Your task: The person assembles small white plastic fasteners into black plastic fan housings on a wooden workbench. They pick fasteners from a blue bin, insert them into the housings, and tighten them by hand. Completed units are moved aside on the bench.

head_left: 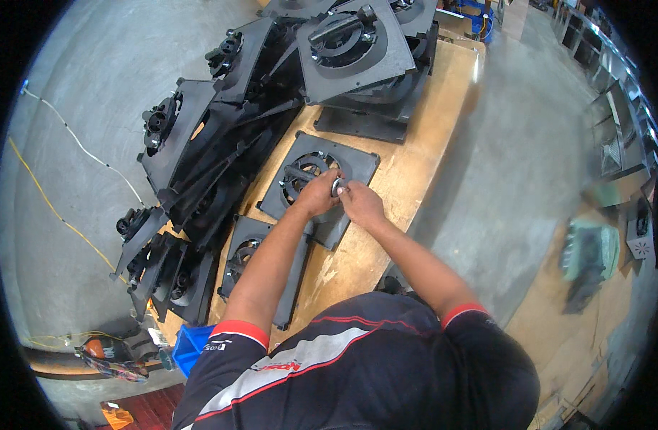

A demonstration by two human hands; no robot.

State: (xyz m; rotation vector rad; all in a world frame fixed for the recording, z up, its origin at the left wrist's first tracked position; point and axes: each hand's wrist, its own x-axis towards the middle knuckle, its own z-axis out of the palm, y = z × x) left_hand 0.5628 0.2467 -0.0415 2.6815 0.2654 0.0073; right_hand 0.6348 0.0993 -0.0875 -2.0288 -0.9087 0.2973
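My left hand (317, 196) and my right hand (362, 206) meet in front of me, fingers closed on a small round part (336, 187) with a pale rim. Fingers cover much of it, so its exact kind is unclear. Below them lies a square black plate (359, 163) with a round opening and a dark handle-like piece (300, 174) across it. A second black plate (286, 276) of similar shape lies nearer, partly hidden by my left forearm.
The plates lie on a wooden bench (433, 129). More black plates (356, 54) are stacked at its far end, and others lean in a row (182, 136) along the left. A blue bin (190, 347) stands at the near left. Cables (85, 140) trail over the concrete floor.
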